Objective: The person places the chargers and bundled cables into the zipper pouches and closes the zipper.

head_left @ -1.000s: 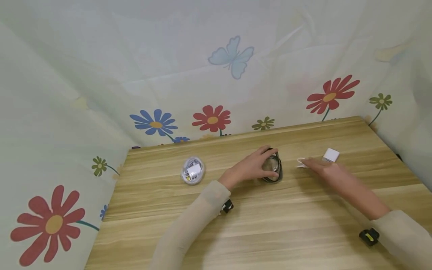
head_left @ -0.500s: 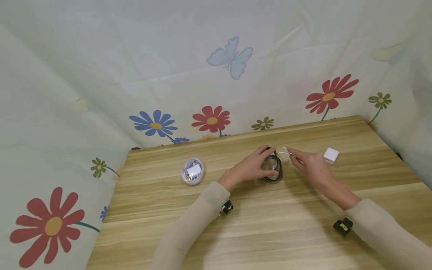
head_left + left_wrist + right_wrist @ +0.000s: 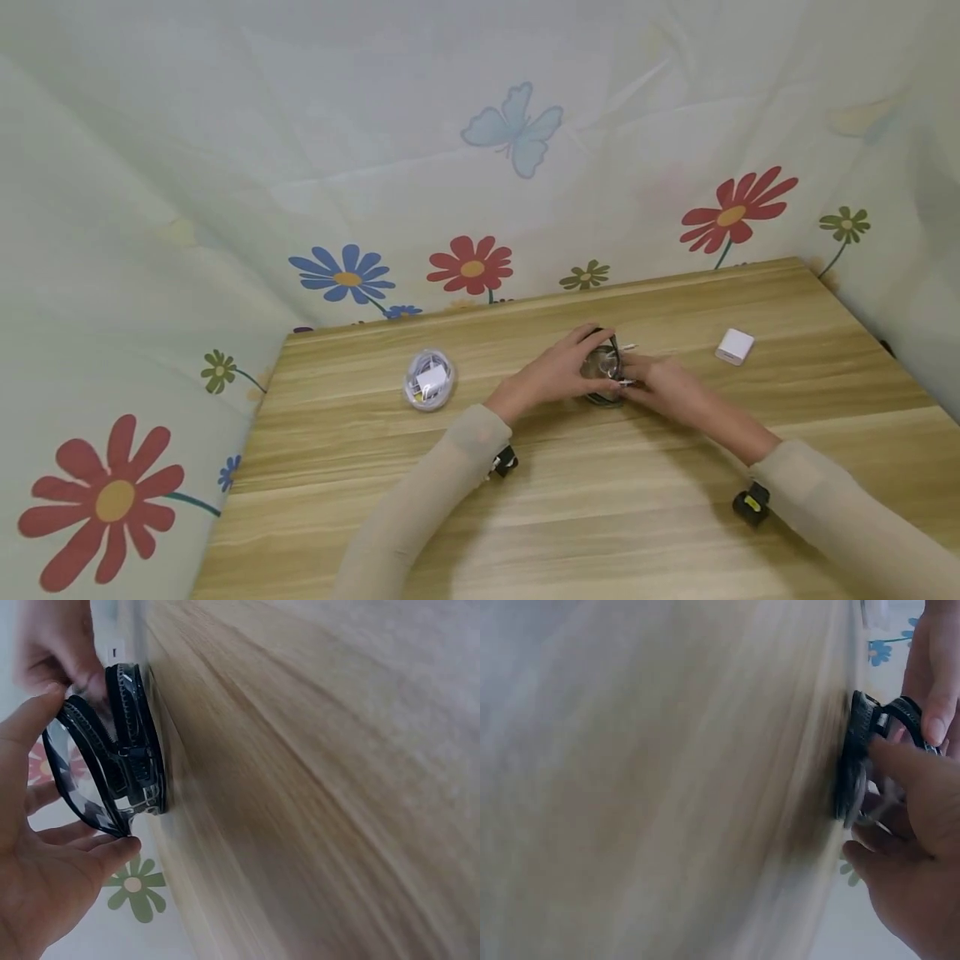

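Observation:
A round clear case (image 3: 604,367) with a black zipper rim lies unzipped on the wooden table (image 3: 600,500). My left hand (image 3: 592,360) grips it from the left, thumb and fingers round the raised clear lid (image 3: 71,761). My right hand (image 3: 632,372) is at the case's right side, fingers curled and pinching a thin white cable (image 3: 627,347) that goes into the opening. In the right wrist view the black zipper rim (image 3: 855,761) stands just in front of my right fingers (image 3: 900,769), and the cable shows only as a pale blur.
A small white charger cube (image 3: 734,346) sits to the right of the hands. A second round clear case (image 3: 428,379), packed with white parts, lies to the left. Flowered cloth (image 3: 480,167) walls in the table at the back and sides.
My right hand picked the white cable up from beside the charger cube and carried it left to the case. The left hand stayed on the case.

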Demonstrator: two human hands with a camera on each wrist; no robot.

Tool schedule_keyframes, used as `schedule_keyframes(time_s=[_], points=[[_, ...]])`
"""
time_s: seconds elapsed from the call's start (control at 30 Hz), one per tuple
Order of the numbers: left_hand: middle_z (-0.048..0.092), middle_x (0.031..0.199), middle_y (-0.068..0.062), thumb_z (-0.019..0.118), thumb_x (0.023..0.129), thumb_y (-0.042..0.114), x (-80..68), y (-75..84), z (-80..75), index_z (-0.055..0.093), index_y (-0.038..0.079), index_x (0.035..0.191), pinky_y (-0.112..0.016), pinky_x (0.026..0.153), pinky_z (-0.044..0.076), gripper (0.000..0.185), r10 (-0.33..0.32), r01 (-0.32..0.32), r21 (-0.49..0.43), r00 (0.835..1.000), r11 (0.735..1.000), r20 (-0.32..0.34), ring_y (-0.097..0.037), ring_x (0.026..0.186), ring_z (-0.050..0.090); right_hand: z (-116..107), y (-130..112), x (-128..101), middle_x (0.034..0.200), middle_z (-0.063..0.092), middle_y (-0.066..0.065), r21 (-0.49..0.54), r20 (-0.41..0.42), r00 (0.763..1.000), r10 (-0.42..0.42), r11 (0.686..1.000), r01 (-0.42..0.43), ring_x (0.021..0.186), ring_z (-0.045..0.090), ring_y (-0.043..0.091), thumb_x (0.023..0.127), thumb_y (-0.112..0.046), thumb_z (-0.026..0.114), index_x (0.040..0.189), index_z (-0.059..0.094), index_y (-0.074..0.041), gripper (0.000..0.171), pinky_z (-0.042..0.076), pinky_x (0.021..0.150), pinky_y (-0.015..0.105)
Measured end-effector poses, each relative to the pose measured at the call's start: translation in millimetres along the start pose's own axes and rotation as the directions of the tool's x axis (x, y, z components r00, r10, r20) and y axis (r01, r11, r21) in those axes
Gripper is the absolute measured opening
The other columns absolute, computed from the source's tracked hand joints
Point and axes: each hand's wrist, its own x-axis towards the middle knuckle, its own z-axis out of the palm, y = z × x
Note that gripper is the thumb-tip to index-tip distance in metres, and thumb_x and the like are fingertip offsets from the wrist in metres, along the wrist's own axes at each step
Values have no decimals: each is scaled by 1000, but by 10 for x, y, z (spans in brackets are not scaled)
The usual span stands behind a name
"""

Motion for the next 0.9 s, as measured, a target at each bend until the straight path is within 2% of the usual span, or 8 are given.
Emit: schedule_keyframes(time_s=[0.07, 0.13, 0.3, 0.4, 0.47, 0.53, 0.73, 0.9], points=[[21, 168, -9, 67, 93, 56, -7, -10, 9, 24, 28, 163, -50, 116, 38, 87, -2, 2, -8, 1000, 1000, -3, -30, 150, 31, -14, 22, -4, 135, 62, 25, 31, 78, 996, -41, 999, 38, 118, 63, 42, 90, -14, 79, 123, 71, 2, 37, 56, 91, 52], [21, 168, -8, 67, 93, 56, -11, -26, 18, 24, 29, 163, -50, 115, 38, 87, -3, 3, -9, 1000, 1000, -6, -30, 150, 31, -59, 49, 2, 137, 59, 27, 65, 116, 992, -49, 997, 42, 123, 59, 45, 87, -14, 82, 124, 69, 5, 43, 53, 95, 54], [24, 167, -9, 68, 93, 56, -13, -46, 26, 26, 27, 162, -49, 115, 39, 87, 12, -12, -8, 1000, 1000, -17, -31, 149, 34, -198, 118, 34, 147, 47, 31, 69, 140, 990, 10, 997, -20, 132, 46, 51, 80, -15, 88, 139, 55, 9, 72, 45, 102, 63], [23, 167, -7, 68, 93, 56, -19, -48, 17, 26, 27, 162, -48, 116, 38, 87, 3, -3, -10, 1000, 1000, -18, -30, 149, 34, -211, 151, 57, 155, 34, 34, 73, 213, 976, 54, 995, -71, 137, 39, 54, 78, -22, 90, 148, 42, 10, 91, 44, 103, 63], [23, 167, -7, 68, 93, 56, -25, -47, 13, 25, 28, 163, -48, 116, 38, 87, -4, 4, -15, 1000, 1000, -14, -29, 149, 33, -187, 182, 73, 157, 28, 37, 82, 270, 960, 75, 992, -100, 139, 36, 55, 79, -26, 89, 151, 36, 11, 97, 42, 105, 63], [22, 167, -6, 68, 93, 56, -26, -46, 15, 24, 29, 163, -48, 116, 38, 87, -6, 5, -17, 1000, 1000, -10, -29, 150, 33, -156, 208, 86, 155, 29, 38, 80, 289, 954, 83, 991, -111, 138, 37, 56, 80, -27, 88, 151, 36, 11, 96, 43, 105, 63], [23, 167, -8, 69, 92, 56, -4, -48, 33, 26, 26, 163, -49, 114, 40, 88, 13, -13, -22, 1000, 1000, -11, -30, 149, 34, -100, 266, 112, 139, 52, 37, 45, 188, 981, 45, 998, -54, 123, 53, 53, 80, -25, 89, 142, 51, 11, 81, 48, 99, 62], [24, 166, -10, 70, 92, 55, 7, -61, 47, 26, 26, 162, -50, 114, 40, 88, 25, -26, -32, 999, 999, -20, -31, 149, 34, -98, 297, 125, 132, 58, 29, 99, 190, 979, 79, 990, -99, 119, 58, 45, 78, -31, 90, 140, 54, 6, 81, 50, 96, 59]])
